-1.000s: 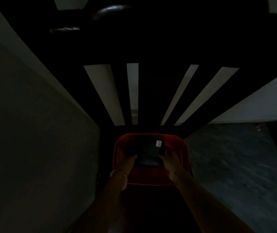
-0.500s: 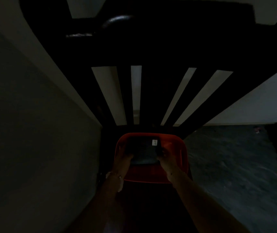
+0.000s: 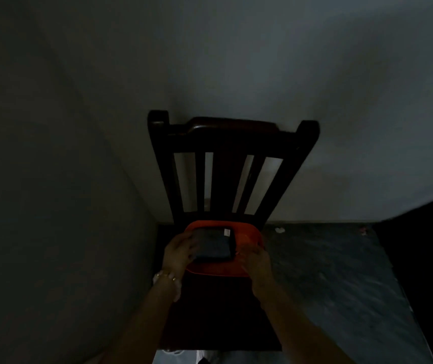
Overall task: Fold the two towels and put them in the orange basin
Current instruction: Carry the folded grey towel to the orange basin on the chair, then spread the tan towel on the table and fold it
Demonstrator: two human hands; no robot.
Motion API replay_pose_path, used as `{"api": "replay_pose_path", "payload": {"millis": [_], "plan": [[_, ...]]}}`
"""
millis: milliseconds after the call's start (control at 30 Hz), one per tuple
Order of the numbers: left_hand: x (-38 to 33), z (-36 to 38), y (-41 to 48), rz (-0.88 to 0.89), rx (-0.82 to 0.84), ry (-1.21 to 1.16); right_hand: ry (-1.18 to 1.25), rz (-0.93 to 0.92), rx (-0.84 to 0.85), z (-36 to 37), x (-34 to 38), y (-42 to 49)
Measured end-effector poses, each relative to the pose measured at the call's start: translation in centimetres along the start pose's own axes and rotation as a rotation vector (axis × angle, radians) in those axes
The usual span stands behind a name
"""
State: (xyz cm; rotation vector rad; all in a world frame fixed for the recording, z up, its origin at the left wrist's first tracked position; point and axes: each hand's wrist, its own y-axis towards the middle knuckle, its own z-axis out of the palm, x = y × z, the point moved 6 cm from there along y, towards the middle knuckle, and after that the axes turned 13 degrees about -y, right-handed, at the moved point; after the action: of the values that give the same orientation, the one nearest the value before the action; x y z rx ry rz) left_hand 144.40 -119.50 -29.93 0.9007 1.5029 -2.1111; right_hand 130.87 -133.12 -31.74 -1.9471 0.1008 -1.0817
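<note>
Dimly lit, the scene centres on a dark wooden chair point(image 3: 225, 137) with a slatted back, set against a pale wall point(image 3: 315, 74); on its seat, close to the backrest, sits the orange basin point(image 3: 252, 235). Inside the basin lies a folded dark towel point(image 3: 214, 244), flat and filling most of it, with a small white tag point(image 3: 227, 232) at its far right corner; whether a second towel lies under it cannot be told in this light.

The left hand point(image 3: 180, 249) is at the towel's left edge, its fingers curled over that edge and gripping the cloth; a thin bracelet point(image 3: 166, 275) circles that wrist. The right hand point(image 3: 256, 258) is at the basin's near right side, back of the hand up, fingers bent toward the towel's near right corner; the gloom hides whether they hold the cloth, the rim or nothing.

To the right of the chair stretches a dark mottled floor point(image 3: 328, 271).
</note>
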Motion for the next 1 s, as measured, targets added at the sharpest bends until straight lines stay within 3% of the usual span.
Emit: {"api": "replay_pose_path", "payload": {"millis": [200,400,800,1000], "plan": [[-4.1,1.3,-8.3,0.184,0.092,-0.058,0.137,-0.115,0.04,-1.0,3.3,-7.3],[-3.8,0.3,-14.2,0.243,0.014,-0.159,0.158,-0.228,0.078,-3.3,4.5,-13.2],[1.2,-1.0,-27.0,0.459,-0.098,-0.301,-0.025,-0.488,0.348,-7.1,1.0,-24.2],[5.0,-4.7,-34.7,0.58,-0.203,-0.478,-0.2,-0.589,0.557,-5.6,-1.9,-28.8]]}}
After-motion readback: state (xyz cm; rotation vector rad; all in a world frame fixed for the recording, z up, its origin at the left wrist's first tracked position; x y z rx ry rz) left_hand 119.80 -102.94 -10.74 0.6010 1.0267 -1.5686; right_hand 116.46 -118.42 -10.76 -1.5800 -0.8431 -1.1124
